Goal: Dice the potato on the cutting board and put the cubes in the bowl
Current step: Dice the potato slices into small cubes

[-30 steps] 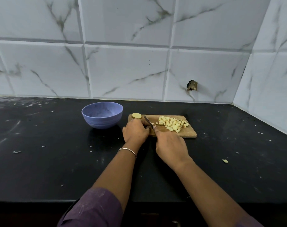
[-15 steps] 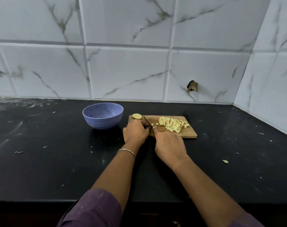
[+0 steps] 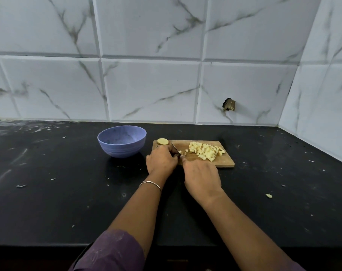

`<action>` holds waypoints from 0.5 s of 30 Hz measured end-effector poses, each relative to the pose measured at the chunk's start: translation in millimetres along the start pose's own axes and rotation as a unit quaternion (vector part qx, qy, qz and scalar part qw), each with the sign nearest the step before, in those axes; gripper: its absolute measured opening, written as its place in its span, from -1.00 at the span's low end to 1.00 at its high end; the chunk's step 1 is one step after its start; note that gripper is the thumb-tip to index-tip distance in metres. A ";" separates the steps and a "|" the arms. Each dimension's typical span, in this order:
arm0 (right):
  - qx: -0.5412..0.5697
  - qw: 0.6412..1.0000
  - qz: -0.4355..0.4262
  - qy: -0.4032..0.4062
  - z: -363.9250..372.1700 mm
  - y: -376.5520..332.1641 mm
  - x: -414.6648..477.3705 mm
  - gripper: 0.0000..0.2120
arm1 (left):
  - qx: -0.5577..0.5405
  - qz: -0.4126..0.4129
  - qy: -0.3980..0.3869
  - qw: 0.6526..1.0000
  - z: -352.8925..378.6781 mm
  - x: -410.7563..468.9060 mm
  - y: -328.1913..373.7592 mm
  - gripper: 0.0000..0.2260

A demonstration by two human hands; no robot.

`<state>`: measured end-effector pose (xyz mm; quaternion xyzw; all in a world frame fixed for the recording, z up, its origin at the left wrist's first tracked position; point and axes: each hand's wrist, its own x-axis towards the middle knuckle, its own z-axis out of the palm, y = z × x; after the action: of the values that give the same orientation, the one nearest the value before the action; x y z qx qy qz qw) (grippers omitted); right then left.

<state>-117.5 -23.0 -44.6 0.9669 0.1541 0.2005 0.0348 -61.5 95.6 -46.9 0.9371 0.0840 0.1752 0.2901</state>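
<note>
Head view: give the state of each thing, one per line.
bowl, upright, empty.
board, flat on the counter.
cubes, piled on the board's right half, none in the bowl.
potato end, uncut, at the board's far left corner.
knife, blade over the board, gripped by the right hand.
left hand, fingers curled beside the blade; what they hold is hidden.
</note>
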 end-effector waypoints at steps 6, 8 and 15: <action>0.013 0.999 0.035 -0.015 -1.4 8.0 -3.5 -0.43 | -0.001 0.000 0.005 1.000 1.5 -0.2 -0.1 -0.84; 0.032 0.997 0.061 -0.017 -1.5 13.5 -4.1 -0.41 | -0.001 0.000 0.007 1.000 2.1 0.1 -0.7 -0.82; 0.116 0.991 0.059 0.035 -1.8 14.6 -9.0 -0.49 | -0.021 -0.004 0.002 1.000 -1.2 -0.7 0.2 -0.84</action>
<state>-121.9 -39.7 -44.5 0.9642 0.1200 0.2164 -0.0951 -62.6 95.9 -46.1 0.9300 0.0850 0.1773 0.3105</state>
